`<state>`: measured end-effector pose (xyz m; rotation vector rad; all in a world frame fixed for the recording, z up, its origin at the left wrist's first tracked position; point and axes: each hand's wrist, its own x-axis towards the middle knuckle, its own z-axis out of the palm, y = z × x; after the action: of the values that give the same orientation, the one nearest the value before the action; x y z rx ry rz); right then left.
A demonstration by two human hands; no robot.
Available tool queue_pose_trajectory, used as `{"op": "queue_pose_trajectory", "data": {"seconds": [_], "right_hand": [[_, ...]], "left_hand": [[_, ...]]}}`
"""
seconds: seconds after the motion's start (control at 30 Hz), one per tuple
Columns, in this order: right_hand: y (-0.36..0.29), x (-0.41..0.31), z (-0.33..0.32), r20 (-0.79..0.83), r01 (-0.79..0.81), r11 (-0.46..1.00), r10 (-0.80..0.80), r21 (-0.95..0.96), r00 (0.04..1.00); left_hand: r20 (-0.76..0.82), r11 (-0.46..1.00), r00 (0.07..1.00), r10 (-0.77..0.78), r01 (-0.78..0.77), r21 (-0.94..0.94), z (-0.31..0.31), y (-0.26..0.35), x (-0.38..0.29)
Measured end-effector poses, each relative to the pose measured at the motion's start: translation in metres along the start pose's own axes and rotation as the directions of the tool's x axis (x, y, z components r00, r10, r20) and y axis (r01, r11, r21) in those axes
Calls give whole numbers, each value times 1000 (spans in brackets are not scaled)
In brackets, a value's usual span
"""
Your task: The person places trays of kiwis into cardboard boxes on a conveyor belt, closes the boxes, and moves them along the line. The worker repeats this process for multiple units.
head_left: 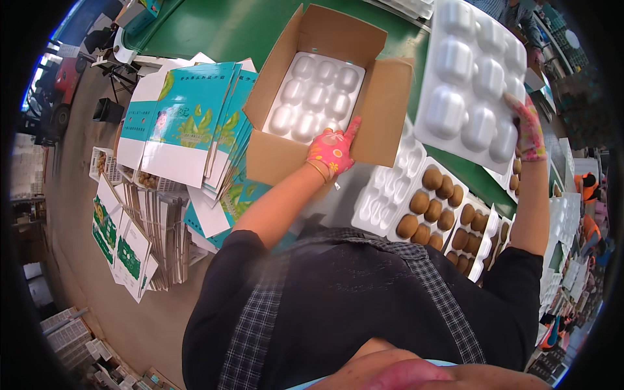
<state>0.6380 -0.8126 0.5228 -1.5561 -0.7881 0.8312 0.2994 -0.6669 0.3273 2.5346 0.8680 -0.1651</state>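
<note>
My left hand (332,151), in a pink flower-print glove, lies at the near end of an open brown cardboard box (342,27). Its fingertips touch the near edge of a white moulded foam tray (317,95) inside, whose rounded cups bulge upward; the thumb is spread towards the right wall. Whatever lies under that tray is hidden. To the right, my right hand (531,129), in a matching glove, grips the right edge of another white moulded tray (470,80). That tray is raised and tilted, apart from the box.
Trays of brown kiwifruit (433,209) and a white tray (382,200) sit right of my body. Printed teal-and-white cartons (190,117) are piled on the left, above bundled flattened cartons (165,239). A green surface (214,29) extends behind the box. Another person (526,24) stands at upper right.
</note>
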Motion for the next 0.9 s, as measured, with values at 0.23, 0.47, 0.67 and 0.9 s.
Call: {"op": "queue_pose_trajectory", "data": {"seconds": [0.23, 0.47, 0.67, 0.9], "right_hand": [[80, 55, 221, 267, -352, 897, 283, 266, 921], [206, 120, 304, -98, -491, 868, 484, -68, 870], [177, 115, 282, 63, -438, 675, 582, -594, 811], [121, 66, 260, -92, -177, 432, 209, -885, 974]], "left_hand": [[-403, 980, 896, 189, -195, 26, 33, -11, 3], [-647, 960, 729, 224, -281, 16, -9, -70, -97], [-285, 727, 796, -534, 259, -636, -78, -128, -69], [-173, 711, 837, -519, 311, -630, 1, -164, -31]]}}
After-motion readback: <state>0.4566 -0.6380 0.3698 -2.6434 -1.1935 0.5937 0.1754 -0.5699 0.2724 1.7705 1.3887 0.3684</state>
